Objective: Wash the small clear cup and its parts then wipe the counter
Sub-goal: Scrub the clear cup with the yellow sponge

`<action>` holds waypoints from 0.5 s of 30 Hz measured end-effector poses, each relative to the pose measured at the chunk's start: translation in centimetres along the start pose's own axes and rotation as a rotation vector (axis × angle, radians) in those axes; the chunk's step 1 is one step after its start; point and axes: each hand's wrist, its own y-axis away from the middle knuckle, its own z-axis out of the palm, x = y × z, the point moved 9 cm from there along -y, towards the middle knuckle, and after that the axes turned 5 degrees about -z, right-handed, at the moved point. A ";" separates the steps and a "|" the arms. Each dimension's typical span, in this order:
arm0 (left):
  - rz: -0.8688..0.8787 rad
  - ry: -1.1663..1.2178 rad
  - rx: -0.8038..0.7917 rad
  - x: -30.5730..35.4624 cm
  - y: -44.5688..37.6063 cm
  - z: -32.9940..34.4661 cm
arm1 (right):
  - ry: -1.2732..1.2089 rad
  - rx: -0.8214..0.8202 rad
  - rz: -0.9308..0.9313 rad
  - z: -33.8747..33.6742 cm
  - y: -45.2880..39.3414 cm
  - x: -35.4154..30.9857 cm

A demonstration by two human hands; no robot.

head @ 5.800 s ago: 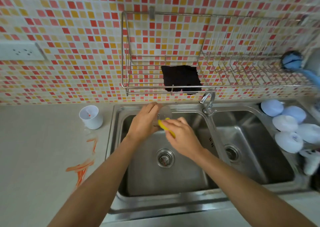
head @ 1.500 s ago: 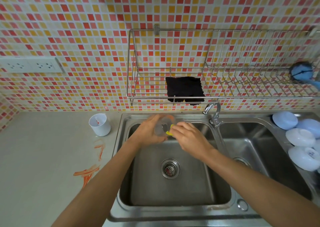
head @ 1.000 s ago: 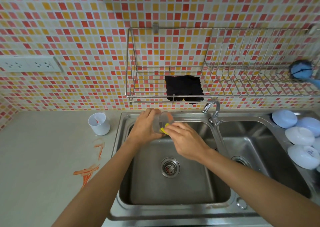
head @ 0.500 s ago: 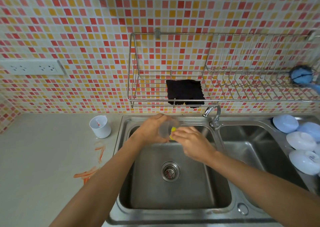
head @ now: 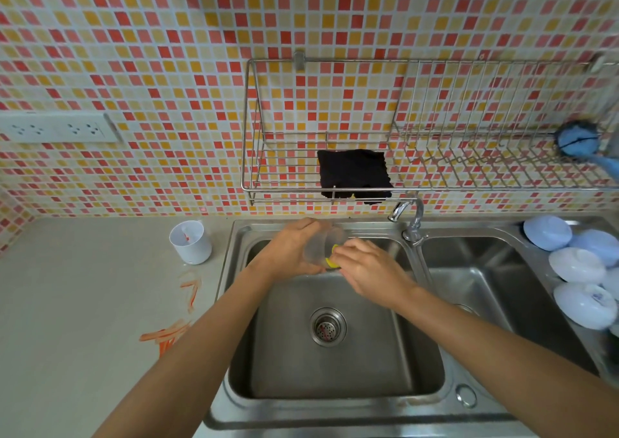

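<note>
A: Where is the small clear plastic cup (head: 323, 246)?

B: It is over the back edge of the left steel sink basin (head: 335, 364), lying on its side. The left hand (head: 291, 250) holds it with fingers curled around its wall.

A: And the right hand (head: 366, 268)?

B: Its fingers pinch a yellow sponge (head: 332, 259) and press it into the mouth of the cup. I judge this is the scrubbing step.

A: What does the next move need?

B: Probably rinsing, so one hand must reach the chrome tap (head: 410, 216), just beside. The white plastic cup (head: 191, 241) near the sink's left rim waits, and the orange smears (head: 174, 323) on the grey counter (head: 83, 303) are not wiped yet.
</note>
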 end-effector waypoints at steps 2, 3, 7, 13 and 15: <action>-0.011 0.031 0.017 0.1 0.0 -0.2 | 0.038 0.047 0.011 0.0 -0.1 0.2; -0.029 0.046 0.023 0.0 0.0 -0.3 | 0.048 0.078 0.011 -0.1 -0.1 0.2; -0.086 0.080 0.059 -0.7 0.6 -0.5 | 0.059 0.196 0.022 -1.0 -0.3 0.1; -0.194 0.112 0.146 -1.3 1.0 -0.6 | 0.041 0.261 0.049 -1.0 -1.2 -0.9; -0.202 0.113 0.176 -1.6 1.0 -0.9 | 0.024 0.288 0.062 -1.2 -1.3 -0.9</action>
